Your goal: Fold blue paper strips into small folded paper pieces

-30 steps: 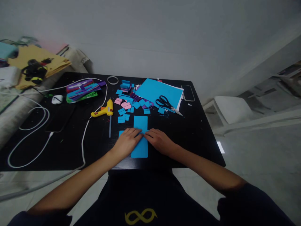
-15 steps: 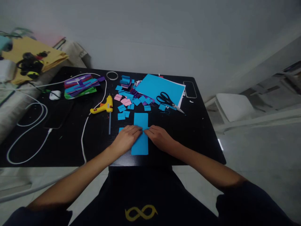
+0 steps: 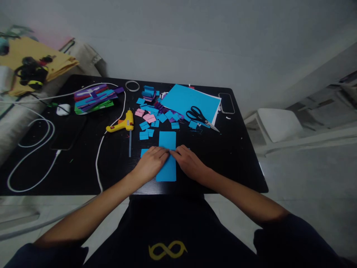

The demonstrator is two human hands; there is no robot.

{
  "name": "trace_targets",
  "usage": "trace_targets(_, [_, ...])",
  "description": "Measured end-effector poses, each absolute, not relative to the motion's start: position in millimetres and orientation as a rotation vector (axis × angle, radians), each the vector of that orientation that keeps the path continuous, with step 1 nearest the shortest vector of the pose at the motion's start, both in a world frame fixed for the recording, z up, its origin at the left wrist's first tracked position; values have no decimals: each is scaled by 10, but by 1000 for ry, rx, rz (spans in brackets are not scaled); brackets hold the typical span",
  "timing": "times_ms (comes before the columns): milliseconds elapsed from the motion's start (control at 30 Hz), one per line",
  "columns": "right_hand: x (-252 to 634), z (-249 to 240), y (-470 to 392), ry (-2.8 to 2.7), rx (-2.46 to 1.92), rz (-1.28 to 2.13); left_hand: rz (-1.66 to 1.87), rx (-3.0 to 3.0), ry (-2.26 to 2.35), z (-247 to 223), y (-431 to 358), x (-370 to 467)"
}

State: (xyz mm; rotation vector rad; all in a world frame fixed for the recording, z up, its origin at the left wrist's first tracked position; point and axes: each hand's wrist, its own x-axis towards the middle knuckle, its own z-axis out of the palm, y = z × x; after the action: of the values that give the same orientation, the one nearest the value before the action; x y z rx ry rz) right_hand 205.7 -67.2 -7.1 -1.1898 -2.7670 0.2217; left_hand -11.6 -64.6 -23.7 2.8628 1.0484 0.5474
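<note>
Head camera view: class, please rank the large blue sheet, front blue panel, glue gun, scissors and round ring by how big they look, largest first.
1. Large blue sheet
2. Front blue panel, partly covered
3. Glue gun and scissors: too alike to rank
4. Round ring

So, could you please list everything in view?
Table: one, black, centre
Paper strip: one visible, blue, front centre
Small papers: many, blue, pink, purple, mid-table
Large sheet: one, blue, back right
Scissors: one, black-handled, on sheet
Paper bundle: one, multicoloured, back left
Glue gun: one, yellow, left of centre
Ring: one, grey, back edge
Phones: two, dark, left and back right
Case: one, white, left
Cables: several, white, left
Chair: one, white, right
Folded stack: one, yellow, far left
Gear: count unclear, black and yellow, on stack
Left hand, right hand: one each, bare, on strip
</note>
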Motion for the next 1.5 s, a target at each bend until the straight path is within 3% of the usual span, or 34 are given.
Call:
trace_targets(1267, [2465, -62, -796, -2397, -1576, 226, 260, 2982, 1240, -185, -731, 52])
trace_targets(1500, [2120, -199, -860, -2546, -1326, 364, 244, 2947, 1247, -113, -747, 101])
